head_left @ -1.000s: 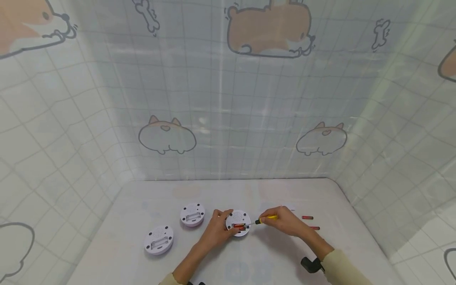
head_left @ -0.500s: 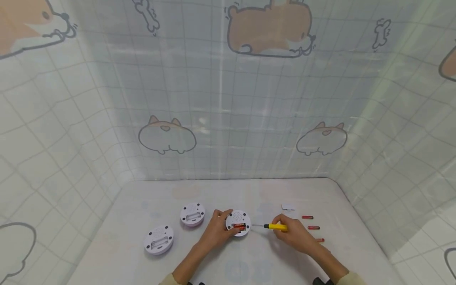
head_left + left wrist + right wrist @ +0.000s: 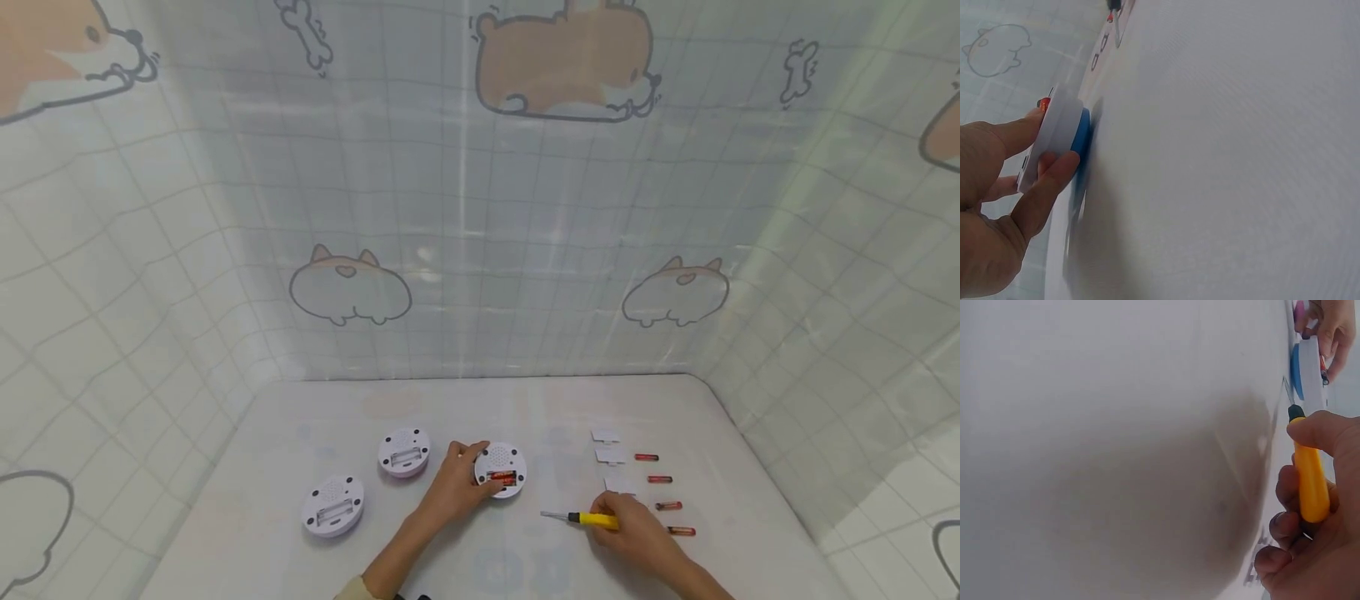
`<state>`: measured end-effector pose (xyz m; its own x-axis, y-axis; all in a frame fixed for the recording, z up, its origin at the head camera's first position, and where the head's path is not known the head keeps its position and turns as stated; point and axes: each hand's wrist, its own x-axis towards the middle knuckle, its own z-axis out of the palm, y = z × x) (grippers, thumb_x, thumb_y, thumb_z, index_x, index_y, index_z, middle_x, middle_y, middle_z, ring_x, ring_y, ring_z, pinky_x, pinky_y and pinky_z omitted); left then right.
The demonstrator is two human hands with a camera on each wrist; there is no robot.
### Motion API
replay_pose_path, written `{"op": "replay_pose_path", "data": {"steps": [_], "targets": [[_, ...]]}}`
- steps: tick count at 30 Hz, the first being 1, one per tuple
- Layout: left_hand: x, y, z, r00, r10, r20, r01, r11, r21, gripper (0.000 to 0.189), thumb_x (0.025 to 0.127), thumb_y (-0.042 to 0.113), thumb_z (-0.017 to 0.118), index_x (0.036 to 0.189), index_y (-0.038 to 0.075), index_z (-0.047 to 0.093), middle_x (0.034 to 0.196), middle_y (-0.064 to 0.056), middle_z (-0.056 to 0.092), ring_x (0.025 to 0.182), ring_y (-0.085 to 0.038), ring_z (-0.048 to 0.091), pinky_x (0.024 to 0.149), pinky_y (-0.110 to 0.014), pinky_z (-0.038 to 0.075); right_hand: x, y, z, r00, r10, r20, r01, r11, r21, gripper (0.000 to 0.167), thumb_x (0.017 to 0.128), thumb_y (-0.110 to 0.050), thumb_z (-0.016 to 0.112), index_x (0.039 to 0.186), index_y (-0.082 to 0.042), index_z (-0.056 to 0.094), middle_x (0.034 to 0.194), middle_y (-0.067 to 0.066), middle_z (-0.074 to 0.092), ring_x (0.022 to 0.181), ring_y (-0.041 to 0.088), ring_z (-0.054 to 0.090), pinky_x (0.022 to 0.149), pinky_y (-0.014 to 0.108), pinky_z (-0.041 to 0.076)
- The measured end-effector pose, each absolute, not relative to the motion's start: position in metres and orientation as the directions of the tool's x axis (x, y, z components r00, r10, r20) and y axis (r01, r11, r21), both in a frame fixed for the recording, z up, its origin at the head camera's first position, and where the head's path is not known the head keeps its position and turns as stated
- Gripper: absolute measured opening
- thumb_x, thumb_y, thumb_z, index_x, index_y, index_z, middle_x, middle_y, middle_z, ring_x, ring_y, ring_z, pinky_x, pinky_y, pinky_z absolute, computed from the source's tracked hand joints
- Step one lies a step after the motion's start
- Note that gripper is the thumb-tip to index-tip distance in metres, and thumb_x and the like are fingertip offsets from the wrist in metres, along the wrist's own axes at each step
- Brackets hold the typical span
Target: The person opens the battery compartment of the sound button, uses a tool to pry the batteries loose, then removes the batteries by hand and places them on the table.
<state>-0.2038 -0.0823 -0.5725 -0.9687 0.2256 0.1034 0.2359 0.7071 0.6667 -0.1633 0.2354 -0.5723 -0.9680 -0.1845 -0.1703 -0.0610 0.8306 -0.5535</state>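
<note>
My left hand (image 3: pixel 452 487) grips a round white device (image 3: pixel 501 458) with small dark feet and speaker holes on its upturned face. Two red batteries (image 3: pixel 502 477) lie side by side in its compartment, the thumb at their near edge. A blue band (image 3: pixel 1080 134) shows below its white side in the left wrist view. Off to the right, my right hand (image 3: pixel 637 533) holds a screwdriver (image 3: pixel 1312 481) by its yellow handle. The thin metal shaft (image 3: pixel 555 516) points left toward the device, apart from it.
Two similar round devices, one farther back (image 3: pixel 405 450) and one nearer (image 3: pixel 333 506), sit at left with bare battery compartments. Several loose red batteries (image 3: pixel 660 479) form a column at right, beside three small white covers (image 3: pixel 611 456). A patterned curtain (image 3: pixel 465 333) rises behind the table.
My right hand has drawn the screwdriver away from the batteries, to the right and nearer to me, uncovering the white covers. The left hand stays on the device.
</note>
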Motion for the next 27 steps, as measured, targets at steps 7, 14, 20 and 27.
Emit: {"op": "replay_pose_path", "data": {"steps": [7,14,20,27], "targets": [[-0.2043,-0.0833,-0.5736,-0.966,0.232,0.119,0.250,0.702,0.667,0.075,0.084,0.043,0.081,0.144,0.009,0.053,0.120,-0.013,0.048,0.094,-0.018,0.051,0.082,-0.037,0.048,-0.1602,0.2320,-0.5751,-0.965,-0.136,-0.222,-0.007,0.866,-0.501,0.020,0.081,-0.021,0.083,0.090,-0.016,0.065,0.085,-0.002,0.056,0.080,0.018,0.051,0.080,0.039,0.050],[-0.2047,-0.0824,-0.5737,-0.965,0.234,0.118,0.252,0.703,0.665,0.075,0.083,0.043,0.082,0.143,0.008,0.053,0.120,-0.015,0.048,0.097,-0.019,0.051,0.085,-0.040,0.048,-0.1611,0.2348,-0.5773,-0.968,-0.142,-0.207,-0.027,0.878,-0.477,0.019,0.082,-0.023,0.083,0.088,-0.017,0.065,0.082,-0.004,0.055,0.078,0.017,0.049,0.078,0.037,0.049],[-0.2043,-0.0812,-0.5737,-0.968,0.227,0.111,0.241,0.700,0.672,0.075,0.083,0.042,0.082,0.144,0.009,0.053,0.121,-0.015,0.049,0.097,-0.020,0.052,0.086,-0.041,0.049,-0.1607,0.2366,-0.5780,-0.967,-0.146,-0.207,-0.027,0.872,-0.489,0.021,0.081,-0.025,0.085,0.088,-0.018,0.066,0.082,-0.004,0.055,0.078,0.017,0.049,0.078,0.037,0.049],[-0.2036,-0.0812,-0.5735,-0.966,0.228,0.120,0.248,0.693,0.677,0.076,0.083,0.043,0.082,0.144,0.008,0.053,0.118,-0.013,0.049,0.096,-0.019,0.051,0.083,-0.039,0.048,-0.1613,0.2413,-0.5819,-0.965,-0.183,-0.187,-0.071,0.871,-0.485,0.024,0.080,-0.030,0.085,0.088,-0.019,0.065,0.083,-0.006,0.056,0.079,0.016,0.049,0.077,0.036,0.049]]}}
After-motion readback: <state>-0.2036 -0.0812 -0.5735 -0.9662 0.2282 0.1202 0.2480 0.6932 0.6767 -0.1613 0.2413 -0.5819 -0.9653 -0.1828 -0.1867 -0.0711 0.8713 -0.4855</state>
